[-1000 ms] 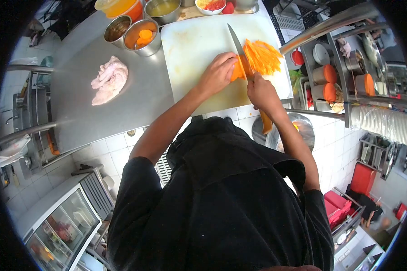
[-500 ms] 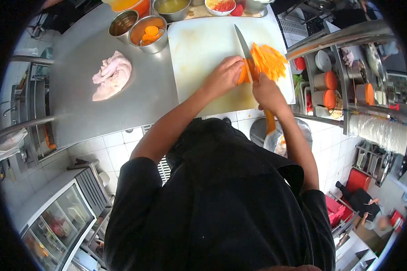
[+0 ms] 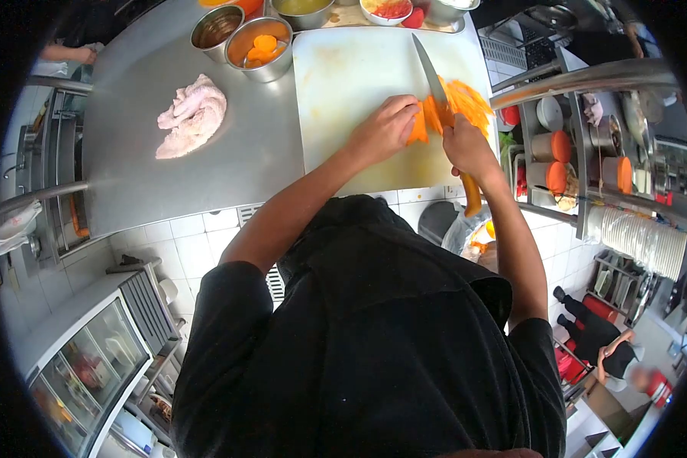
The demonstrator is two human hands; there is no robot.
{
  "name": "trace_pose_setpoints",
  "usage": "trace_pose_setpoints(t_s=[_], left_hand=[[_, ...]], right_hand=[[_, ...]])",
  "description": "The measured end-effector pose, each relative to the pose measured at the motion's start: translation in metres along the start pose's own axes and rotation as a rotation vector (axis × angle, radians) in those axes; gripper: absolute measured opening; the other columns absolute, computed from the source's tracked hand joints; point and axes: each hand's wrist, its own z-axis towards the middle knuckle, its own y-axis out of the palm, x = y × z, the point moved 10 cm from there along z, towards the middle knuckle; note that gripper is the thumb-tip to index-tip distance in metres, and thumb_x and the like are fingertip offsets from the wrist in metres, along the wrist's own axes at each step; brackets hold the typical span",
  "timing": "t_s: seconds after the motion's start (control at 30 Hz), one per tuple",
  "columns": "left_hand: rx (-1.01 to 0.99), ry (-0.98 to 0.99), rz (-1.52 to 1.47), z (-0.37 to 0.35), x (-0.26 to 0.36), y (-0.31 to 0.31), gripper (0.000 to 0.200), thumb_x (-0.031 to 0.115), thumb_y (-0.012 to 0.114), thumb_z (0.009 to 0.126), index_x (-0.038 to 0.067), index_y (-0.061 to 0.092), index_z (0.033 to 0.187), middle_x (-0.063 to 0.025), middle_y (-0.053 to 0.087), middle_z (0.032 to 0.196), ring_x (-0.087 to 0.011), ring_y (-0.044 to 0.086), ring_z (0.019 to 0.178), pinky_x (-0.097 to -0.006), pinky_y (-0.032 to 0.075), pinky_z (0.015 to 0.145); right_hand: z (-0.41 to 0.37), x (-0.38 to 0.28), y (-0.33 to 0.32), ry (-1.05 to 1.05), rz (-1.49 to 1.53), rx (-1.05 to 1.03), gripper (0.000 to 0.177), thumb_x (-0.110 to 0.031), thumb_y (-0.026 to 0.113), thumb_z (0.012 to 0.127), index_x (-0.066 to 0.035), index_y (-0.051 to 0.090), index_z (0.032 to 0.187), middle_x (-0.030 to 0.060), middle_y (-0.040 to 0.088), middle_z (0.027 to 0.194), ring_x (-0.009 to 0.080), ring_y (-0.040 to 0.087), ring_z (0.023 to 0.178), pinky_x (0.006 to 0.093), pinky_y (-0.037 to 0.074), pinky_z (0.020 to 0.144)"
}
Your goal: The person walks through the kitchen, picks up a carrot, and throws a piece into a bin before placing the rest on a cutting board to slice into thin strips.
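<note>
My right hand grips a kitchen knife with a yellow handle. Its blade points away from me across the white cutting board. With bent fingers, my left hand holds down an orange carrot piece just left of the knife. Sliced carrot lies between that piece and the blade. On the blade's right side, a pile of carrot strips spreads over the board, partly hidden by the knife and my right hand.
Raw pale meat with skin lies on the steel table. A metal bowl of carrot pieces stands beside the board, among other bowls. A metal rail runs at the right. Another person is at far right; a co-worker's arm shows upper left.
My right hand and the knife have shifted right, away from my left hand, and sliced carrot now shows between them. The view has shifted slightly. An arm has appeared at upper left.
</note>
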Motion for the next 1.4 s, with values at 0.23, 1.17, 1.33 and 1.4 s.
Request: trace_pose_setpoints(t_s=[0.23, 1.17, 1.33, 1.4], left_hand=[[0.022, -0.009, -0.049, 0.0, -0.001, -0.002, 0.025, 0.006, 0.061, 0.094, -0.004, 0.064, 0.116, -0.0182, 0.062, 0.122, -0.0351, 0.061, 0.114, -0.0415, 0.05, 0.099], [0.057, -0.012, -0.009, -0.001, -0.002, -0.003, 0.018, 0.005, 0.062, 0.092, -0.002, 0.061, 0.109, -0.0173, 0.061, 0.117, -0.0361, 0.06, 0.11, -0.0413, 0.05, 0.096], [0.054, -0.018, 0.013, -0.001, 0.001, -0.004, 0.015, 0.005, 0.061, 0.093, -0.002, 0.059, 0.106, -0.0177, 0.06, 0.115, -0.0369, 0.06, 0.109, -0.0426, 0.05, 0.095], [0.048, -0.006, 0.038, 0.0, 0.0, -0.002, 0.015, 0.006, 0.061, 0.093, -0.002, 0.059, 0.106, -0.0181, 0.06, 0.115, -0.0375, 0.06, 0.109, -0.0432, 0.05, 0.095]], right_hand=[[0.014, 0.012, 0.019, -0.026, -0.014, 0.004, 0.03, -0.019, 0.046, 0.098, 0.009, 0.05, 0.107, 0.0281, 0.067, 0.078, 0.034, 0.068, 0.053, 0.0433, 0.057, 0.056], [-0.047, -0.014, 0.013, 0.025, 0.032, 0.001, 0.028, -0.014, 0.044, 0.096, 0.012, 0.052, 0.102, 0.034, 0.065, 0.073, 0.0402, 0.07, 0.06, 0.0483, 0.058, 0.064], [-0.053, -0.022, 0.012, 0.035, 0.02, -0.042, 0.028, -0.014, 0.044, 0.095, 0.012, 0.051, 0.105, 0.034, 0.066, 0.074, 0.0405, 0.07, 0.06, 0.0482, 0.058, 0.064], [-0.053, -0.025, 0.015, 0.058, 0.027, -0.049, 0.029, -0.014, 0.044, 0.095, 0.012, 0.05, 0.107, 0.0343, 0.066, 0.075, 0.0409, 0.07, 0.061, 0.0482, 0.059, 0.064]])
